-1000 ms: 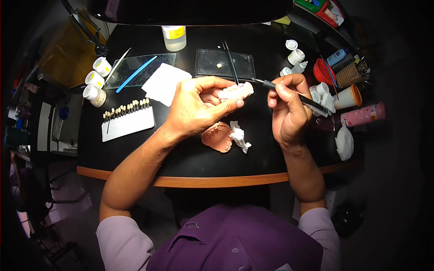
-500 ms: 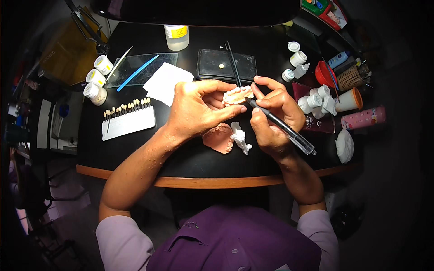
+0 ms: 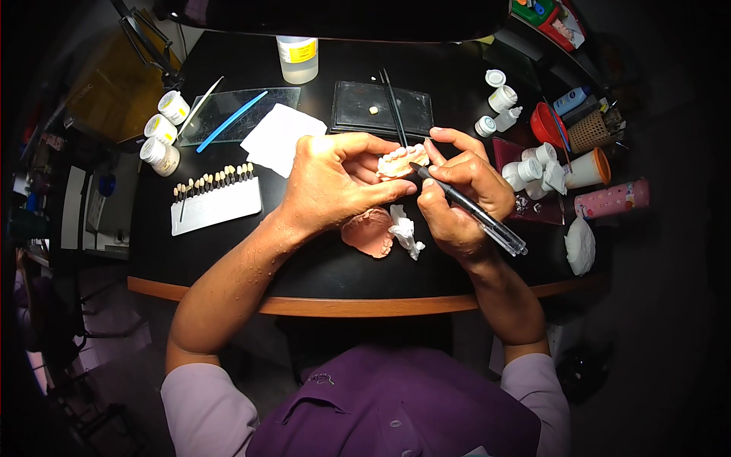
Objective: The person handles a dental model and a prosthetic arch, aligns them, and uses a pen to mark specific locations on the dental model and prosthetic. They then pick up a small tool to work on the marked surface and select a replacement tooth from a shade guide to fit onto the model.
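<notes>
Between the thumb and fingers of my left hand (image 3: 327, 171) is a pale pink dental cast (image 3: 396, 162) with a row of teeth. My right hand (image 3: 468, 198) grips a black pen (image 3: 466, 204) with a clear rear end, its tip at the cast's right part. Fingers of my right hand reach up beside the cast. Under my hands, a second, darker pink dental cast (image 3: 368, 233) lies on the table next to a crumpled white tissue (image 3: 406, 232). Black tweezers (image 3: 393, 105) rest on a black flat box (image 3: 354, 107) behind the cast, near a small pale tooth-like piece (image 3: 373, 110).
To the left are a tooth shade guide (image 3: 217, 204), a white paper (image 3: 283, 137), a blue stick (image 3: 232, 122) on a glass plate and several white jars (image 3: 161, 129). A clear bottle (image 3: 298, 61) stands behind. Small bottles, a red bowl (image 3: 545, 124) and a pink cylinder (image 3: 612, 199) crowd the right.
The pen's tip has shifted slightly left on the cast, and its rear end has dipped a little to the left. My left hand holds the cast almost unmoved.
</notes>
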A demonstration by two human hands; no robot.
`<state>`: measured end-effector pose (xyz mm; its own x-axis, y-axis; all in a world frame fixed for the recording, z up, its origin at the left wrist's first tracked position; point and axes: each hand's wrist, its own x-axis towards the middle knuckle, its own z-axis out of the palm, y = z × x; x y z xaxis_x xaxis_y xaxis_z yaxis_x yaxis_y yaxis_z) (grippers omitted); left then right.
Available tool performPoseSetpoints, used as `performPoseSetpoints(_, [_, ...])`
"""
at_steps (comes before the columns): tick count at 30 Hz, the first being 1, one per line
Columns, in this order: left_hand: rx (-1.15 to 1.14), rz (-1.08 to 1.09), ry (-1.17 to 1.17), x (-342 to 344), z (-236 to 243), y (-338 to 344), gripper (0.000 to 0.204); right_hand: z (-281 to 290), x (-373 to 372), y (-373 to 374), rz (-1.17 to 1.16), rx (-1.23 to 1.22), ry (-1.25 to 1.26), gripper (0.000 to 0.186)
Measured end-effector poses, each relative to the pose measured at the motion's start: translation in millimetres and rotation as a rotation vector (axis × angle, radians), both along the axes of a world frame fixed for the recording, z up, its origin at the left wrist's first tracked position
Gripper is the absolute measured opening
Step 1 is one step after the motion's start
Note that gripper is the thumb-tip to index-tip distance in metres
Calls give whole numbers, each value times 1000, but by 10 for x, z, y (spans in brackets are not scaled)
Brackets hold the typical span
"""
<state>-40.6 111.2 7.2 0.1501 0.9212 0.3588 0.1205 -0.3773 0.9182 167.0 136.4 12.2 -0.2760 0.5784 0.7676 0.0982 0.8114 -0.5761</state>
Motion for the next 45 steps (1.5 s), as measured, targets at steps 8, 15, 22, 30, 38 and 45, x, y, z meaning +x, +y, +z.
performPoseSetpoints(8, [34,29,-20,4,-19,6,40,21,5,-8,-11,7,-25,14])
performPoseSetpoints(15, [-3,4,4,-2,-19,2,42,6,-13,-3,-5,12,-5,14])
performPoseSetpoints(22, [7,4,11,4,-14,1,41,-8,-5,5,-16,14,-6,13])
performPoseSetpoints(30, [0,5,15,5,-7,-4,42,4,-4,3,-17,28,-20,12])
performPoseSetpoints(38, [21,25,-56,22,-36,7,40,10,-15,-13,-40,7,-7,13])
performPoseSetpoints(45, [18,3,23,8,-3,-11,41,-6,-10,6,-34,11,11,13])
